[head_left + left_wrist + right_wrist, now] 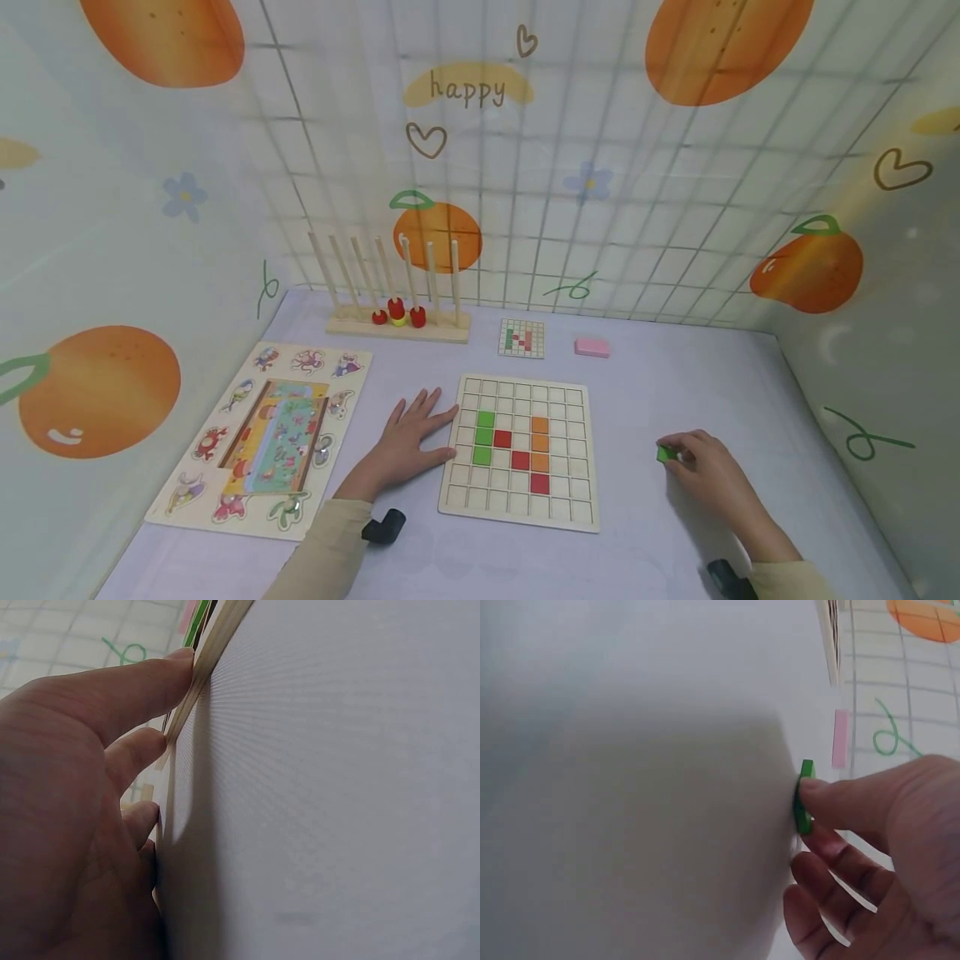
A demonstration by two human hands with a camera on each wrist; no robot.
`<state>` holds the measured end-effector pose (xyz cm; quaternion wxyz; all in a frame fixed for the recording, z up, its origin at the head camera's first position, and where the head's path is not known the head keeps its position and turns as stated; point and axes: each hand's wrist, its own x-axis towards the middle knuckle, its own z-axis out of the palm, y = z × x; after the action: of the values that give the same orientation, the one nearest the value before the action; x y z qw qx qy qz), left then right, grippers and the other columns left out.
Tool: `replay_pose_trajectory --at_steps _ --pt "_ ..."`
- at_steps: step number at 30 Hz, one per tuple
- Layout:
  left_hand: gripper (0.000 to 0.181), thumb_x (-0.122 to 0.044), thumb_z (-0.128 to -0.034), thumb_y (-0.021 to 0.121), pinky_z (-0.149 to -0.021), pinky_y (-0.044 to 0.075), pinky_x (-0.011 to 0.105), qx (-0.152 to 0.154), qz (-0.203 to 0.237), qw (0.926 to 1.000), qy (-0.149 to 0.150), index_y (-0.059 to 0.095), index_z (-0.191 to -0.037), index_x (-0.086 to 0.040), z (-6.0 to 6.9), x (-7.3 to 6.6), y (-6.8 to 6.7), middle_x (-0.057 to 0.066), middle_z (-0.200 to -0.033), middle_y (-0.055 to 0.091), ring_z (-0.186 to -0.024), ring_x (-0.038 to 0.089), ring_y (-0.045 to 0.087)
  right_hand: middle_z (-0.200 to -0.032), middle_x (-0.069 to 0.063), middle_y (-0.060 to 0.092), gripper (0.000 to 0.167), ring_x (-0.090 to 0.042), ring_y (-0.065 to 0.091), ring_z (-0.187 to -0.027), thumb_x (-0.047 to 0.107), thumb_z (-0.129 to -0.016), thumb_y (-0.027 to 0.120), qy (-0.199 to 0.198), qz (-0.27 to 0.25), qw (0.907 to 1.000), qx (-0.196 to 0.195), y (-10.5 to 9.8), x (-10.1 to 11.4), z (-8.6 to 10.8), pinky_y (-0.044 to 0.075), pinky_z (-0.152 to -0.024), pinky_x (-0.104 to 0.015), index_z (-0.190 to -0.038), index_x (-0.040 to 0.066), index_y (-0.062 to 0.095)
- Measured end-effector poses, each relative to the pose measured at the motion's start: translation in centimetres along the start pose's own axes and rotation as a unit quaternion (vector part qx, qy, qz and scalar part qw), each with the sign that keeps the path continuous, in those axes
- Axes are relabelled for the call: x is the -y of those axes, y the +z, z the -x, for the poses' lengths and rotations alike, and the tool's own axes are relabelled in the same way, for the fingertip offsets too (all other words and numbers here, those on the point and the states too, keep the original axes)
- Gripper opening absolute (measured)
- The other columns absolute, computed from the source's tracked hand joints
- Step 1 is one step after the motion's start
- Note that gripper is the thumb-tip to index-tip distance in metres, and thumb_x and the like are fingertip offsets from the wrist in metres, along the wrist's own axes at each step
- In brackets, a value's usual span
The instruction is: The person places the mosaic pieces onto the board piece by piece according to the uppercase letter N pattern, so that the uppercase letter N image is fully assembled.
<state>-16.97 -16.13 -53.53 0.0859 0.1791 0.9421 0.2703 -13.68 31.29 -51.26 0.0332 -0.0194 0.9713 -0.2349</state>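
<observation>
A square wooden grid board (517,512) lies on the table in the head view. On it are a column of green tiles (483,437), a diagonal of red tiles (520,460) and a column of orange tiles (539,443). My left hand (408,442) rests with fingers spread at the board's left edge, thumb and index finger touching it. To the right of the board, my right hand (705,471) pinches a small green square tile (804,817) between thumb and fingers, close to the tabletop.
Behind the board lie a small pattern card (532,329) and a pink block (592,347). A wooden peg stand (442,332) with red and yellow beads stands at the back left. A picture puzzle board (187,450) lies on the left. Fruit-printed curtains (637,242) enclose the table.
</observation>
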Motion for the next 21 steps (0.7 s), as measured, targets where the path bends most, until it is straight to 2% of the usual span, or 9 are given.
replay_pose_trajectory --at_steps 10,21 --pt "0.07 -0.051 -0.0929 0.069 -0.125 -0.003 0.052 -0.003 -0.002 1.0 0.002 0.045 -0.155 -0.028 0.0 0.2 0.2 0.004 -0.17 0.017 -0.157 0.026 0.005 -0.113 -0.016 0.066 0.027 -0.034 0.062 -0.103 0.002 -0.087 0.075 -0.009 0.004 0.9999 0.002 1.8 3.5 -1.8 0.055 -0.089 -0.053 -0.114 0.003 0.073" --pt "0.07 -0.05 -0.0925 0.07 -0.126 -0.003 0.051 -0.003 -0.002 1.0 -0.003 0.046 -0.155 -0.028 0.0 0.1 0.1 0.003 -0.17 0.018 -0.157 0.025 0.005 -0.112 -0.017 0.066 0.025 -0.034 0.059 -0.106 0.0 -0.086 0.077 -0.018 0.0 0.9997 -0.014 2.9 4.8 -2.6 0.054 -0.091 -0.053 -0.11 0.002 0.073"
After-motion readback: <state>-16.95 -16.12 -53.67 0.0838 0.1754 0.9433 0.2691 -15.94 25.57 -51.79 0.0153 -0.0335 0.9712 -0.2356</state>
